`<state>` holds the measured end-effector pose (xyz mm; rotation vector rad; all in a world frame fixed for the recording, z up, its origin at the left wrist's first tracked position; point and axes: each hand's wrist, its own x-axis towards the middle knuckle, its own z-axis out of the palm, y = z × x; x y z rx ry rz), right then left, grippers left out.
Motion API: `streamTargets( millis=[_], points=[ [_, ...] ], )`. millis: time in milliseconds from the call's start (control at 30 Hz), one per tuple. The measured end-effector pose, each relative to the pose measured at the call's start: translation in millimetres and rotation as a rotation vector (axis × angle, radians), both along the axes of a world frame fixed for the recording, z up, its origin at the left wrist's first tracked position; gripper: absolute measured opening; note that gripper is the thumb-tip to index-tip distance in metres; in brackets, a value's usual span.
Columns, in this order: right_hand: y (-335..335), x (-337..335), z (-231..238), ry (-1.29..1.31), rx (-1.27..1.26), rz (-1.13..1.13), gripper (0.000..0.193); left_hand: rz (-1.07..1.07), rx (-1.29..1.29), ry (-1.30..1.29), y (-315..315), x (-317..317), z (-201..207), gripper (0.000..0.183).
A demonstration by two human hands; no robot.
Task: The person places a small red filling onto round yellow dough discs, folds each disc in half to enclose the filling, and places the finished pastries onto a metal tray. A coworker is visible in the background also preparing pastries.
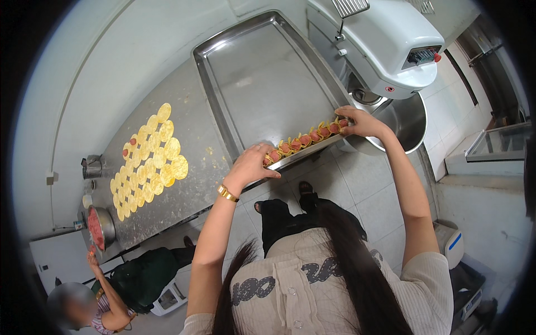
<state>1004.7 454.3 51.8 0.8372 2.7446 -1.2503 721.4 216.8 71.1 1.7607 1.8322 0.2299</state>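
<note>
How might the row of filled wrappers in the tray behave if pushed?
The filled wrappers would probably squash, as their yellow edges look thin and wavy. Packed side by side, they may shift together. Their exposed pink filling could smear.

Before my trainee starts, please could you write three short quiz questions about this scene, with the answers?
1. True or false: the row of filled pieces lies along the far edge of the tray.
2. Which hand is at the row's end nearer the flat yellow rounds?
3. The metal bowl holds: A) water, B) pink filling, C) flour.

Key: 1 False, the near edge; 2 The left hand; 3 B.
</note>
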Motion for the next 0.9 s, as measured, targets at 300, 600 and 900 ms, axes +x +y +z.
streamTargets(
  millis=[300,600,900],
  points=[
    [-2,-1,0,-0.007,0.018,-0.009,0.065,-0.044,0.223,-0.050,11,9,-6,0.081],
    [-4,4,-3,0.037,0.039,0.004,0.064,0.007,-0.018,-0.055,17,13,-1,0.073],
    [-4,2,3,-0.028,-0.034,-0.019,0.065,-0.069,0.108,-0.119,33,21,-7,0.086]
  ],
)
